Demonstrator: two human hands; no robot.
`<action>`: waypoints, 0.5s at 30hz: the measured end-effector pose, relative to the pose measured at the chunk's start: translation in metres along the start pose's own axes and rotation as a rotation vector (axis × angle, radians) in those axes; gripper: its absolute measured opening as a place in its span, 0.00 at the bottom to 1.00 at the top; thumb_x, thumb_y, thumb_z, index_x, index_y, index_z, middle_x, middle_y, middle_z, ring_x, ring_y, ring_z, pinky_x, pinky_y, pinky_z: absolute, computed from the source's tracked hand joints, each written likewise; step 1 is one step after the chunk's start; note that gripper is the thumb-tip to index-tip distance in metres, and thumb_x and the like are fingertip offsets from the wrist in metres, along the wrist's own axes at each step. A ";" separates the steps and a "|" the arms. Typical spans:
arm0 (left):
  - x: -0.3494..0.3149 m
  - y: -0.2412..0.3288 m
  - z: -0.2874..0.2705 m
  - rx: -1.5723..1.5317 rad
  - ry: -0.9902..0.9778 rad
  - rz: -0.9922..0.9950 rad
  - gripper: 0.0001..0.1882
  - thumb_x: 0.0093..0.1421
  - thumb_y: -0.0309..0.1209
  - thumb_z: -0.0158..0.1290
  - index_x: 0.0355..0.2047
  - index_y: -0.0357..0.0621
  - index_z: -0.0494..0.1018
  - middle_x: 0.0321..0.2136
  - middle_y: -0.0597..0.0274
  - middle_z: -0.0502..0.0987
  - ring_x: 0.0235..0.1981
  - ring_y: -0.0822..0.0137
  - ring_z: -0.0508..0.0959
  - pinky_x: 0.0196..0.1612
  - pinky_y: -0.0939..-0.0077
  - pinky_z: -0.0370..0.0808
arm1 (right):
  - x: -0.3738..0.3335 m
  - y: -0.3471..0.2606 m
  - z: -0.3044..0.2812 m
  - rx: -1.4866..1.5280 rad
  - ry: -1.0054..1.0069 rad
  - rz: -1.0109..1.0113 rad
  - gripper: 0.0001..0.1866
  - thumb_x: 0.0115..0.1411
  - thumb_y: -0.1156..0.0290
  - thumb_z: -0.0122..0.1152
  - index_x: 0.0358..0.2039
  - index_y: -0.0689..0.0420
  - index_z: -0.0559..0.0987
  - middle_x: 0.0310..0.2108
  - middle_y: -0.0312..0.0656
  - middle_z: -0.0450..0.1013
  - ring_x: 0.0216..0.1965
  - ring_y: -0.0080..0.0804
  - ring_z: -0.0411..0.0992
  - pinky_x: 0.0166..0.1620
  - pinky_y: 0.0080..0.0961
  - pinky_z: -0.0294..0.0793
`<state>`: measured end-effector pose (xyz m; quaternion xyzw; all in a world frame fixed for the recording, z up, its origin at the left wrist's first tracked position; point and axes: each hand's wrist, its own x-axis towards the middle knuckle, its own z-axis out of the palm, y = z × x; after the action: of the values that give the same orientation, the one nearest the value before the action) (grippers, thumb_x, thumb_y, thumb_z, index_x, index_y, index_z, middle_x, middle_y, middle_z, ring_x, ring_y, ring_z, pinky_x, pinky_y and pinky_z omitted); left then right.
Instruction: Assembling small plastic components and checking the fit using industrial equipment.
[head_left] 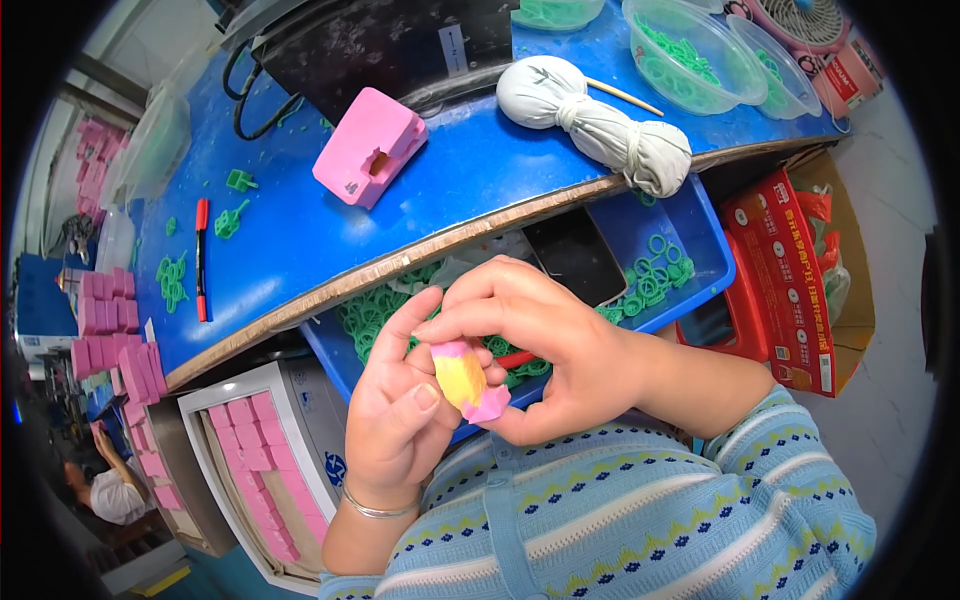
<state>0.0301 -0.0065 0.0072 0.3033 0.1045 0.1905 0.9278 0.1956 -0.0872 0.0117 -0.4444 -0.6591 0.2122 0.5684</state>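
Both hands meet over the front of the blue bench, around a small pink-and-yellow piece that looks like moulded rubber. My left hand, with a silver bangle at its wrist, cups it from the left with the thumb alongside. My right hand grips it from the other side, fingertips at its upper end and thumb near its lower pink end. A thin red stick-like thing shows beneath the right hand; whether it is held or lies below, I cannot tell. On the bench sits a pink block mould with a square opening.
Below the bench edge, a blue tray holds green rings and a dark flat panel. On the bench are a tied white cloth bundle, a red-and-black marker, green pieces and clear bowls. Pink blocks fill a cabinet.
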 end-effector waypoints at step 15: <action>-0.002 0.001 0.004 0.152 0.048 0.058 0.36 0.57 0.29 0.54 0.60 0.37 0.48 0.46 0.38 0.70 0.45 0.49 0.75 0.49 0.58 0.73 | -0.002 -0.001 0.001 0.094 -0.036 0.036 0.30 0.40 0.76 0.64 0.48 0.59 0.72 0.40 0.44 0.65 0.41 0.36 0.65 0.43 0.27 0.67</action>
<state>0.0288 -0.0085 0.0116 0.3711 0.1320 0.2161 0.8934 0.1938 -0.0894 0.0111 -0.4251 -0.6504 0.2610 0.5729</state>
